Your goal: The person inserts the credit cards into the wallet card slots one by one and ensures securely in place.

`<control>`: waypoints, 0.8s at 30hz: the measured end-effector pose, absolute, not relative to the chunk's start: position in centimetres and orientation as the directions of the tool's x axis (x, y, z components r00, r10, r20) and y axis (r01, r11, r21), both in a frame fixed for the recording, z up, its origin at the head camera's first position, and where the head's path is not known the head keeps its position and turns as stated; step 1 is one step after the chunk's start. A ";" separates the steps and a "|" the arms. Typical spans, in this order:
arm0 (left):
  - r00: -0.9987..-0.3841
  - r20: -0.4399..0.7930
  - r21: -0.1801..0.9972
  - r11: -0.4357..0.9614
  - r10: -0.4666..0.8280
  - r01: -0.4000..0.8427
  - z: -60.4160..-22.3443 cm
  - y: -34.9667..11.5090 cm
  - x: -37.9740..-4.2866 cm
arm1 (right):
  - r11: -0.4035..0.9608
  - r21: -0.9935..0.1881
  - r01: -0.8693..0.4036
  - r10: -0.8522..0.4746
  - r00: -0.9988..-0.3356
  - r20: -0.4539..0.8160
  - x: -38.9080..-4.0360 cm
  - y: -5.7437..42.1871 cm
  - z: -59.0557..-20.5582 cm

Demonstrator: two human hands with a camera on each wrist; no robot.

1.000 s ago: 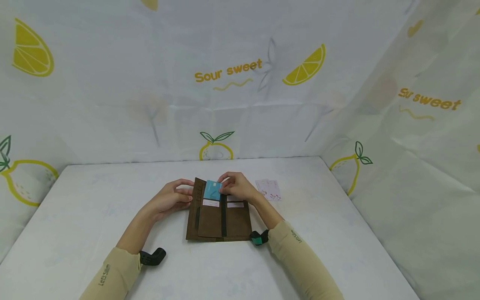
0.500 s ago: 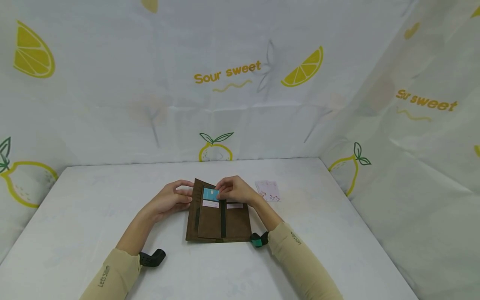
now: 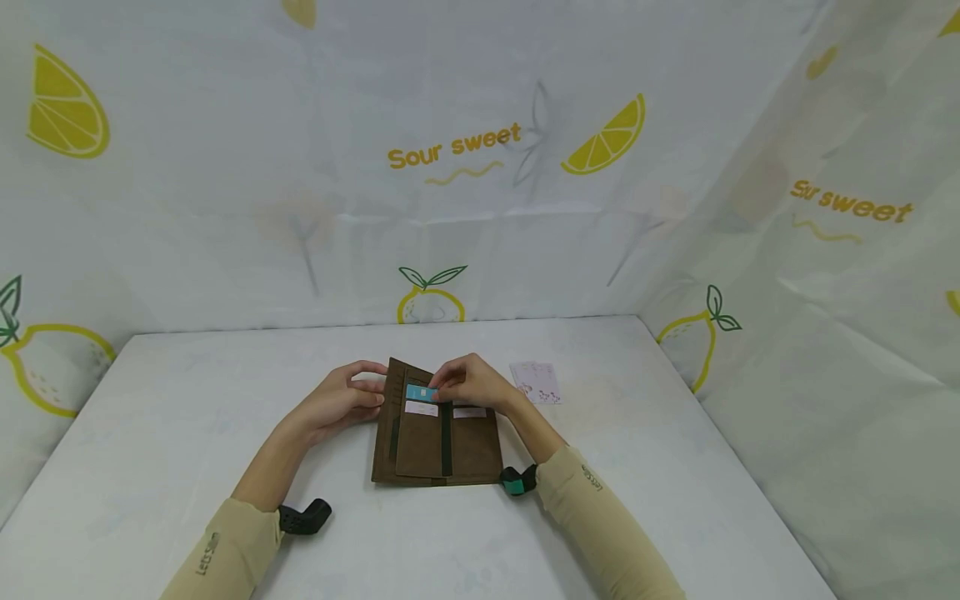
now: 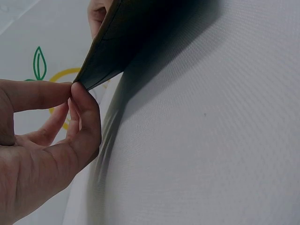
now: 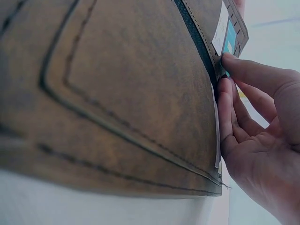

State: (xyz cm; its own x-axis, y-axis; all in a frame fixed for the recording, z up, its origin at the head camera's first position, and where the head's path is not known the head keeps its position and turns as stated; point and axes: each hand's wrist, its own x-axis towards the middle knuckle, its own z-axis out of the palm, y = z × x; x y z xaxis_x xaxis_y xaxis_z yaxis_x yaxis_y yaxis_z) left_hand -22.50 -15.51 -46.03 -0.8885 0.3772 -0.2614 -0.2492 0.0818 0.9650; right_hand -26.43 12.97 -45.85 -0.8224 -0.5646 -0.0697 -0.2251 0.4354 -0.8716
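Observation:
A brown wallet lies opened out on the white table, its left flap raised at a slant. My left hand pinches the flap's outer edge between thumb and finger, as the left wrist view shows. With thumb and fingertips my right hand pinches a blue card by its right side. Most of that card is hidden inside a slot of the wallet's left panel. Just below it a white card peeks out, and another pale card shows in the right panel.
Pale cards with a pink pattern lie on the table to the right of the wallet. A white cloth printed with lemons hangs behind and along the right side.
The blue card has slid down into the wallet's slot, so only a narrow strip shows now. My right hand has moved down with it; the left hand keeps its place.

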 end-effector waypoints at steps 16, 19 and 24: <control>-0.887 -0.259 0.965 0.077 0.383 -0.249 -46.2 -15.6 -22.5 | 0.451 -0.862 -0.232 -0.563 -0.823 -0.074 -26.3 12.8 -46.1; -0.886 -0.260 0.965 0.076 0.384 -0.250 -46.2 -15.6 -22.6 | 0.449 -0.861 -0.238 -0.560 -0.826 -0.065 -26.3 12.8 -46.1; -0.886 -0.262 0.965 0.085 0.382 -0.248 -46.1 -15.6 -22.6 | 0.436 -0.867 -0.241 -0.542 -0.839 -0.039 -26.5 13.1 -46.1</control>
State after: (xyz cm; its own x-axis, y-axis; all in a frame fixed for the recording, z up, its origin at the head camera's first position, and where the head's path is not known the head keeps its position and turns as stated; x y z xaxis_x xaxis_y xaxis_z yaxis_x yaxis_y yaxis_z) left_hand -22.56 -15.58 -46.13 -0.8863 0.3819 -0.2617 -0.2483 0.0850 0.9649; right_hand -26.49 13.09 -46.12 -0.8393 -0.5423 -0.0393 -0.2413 0.4363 -0.8668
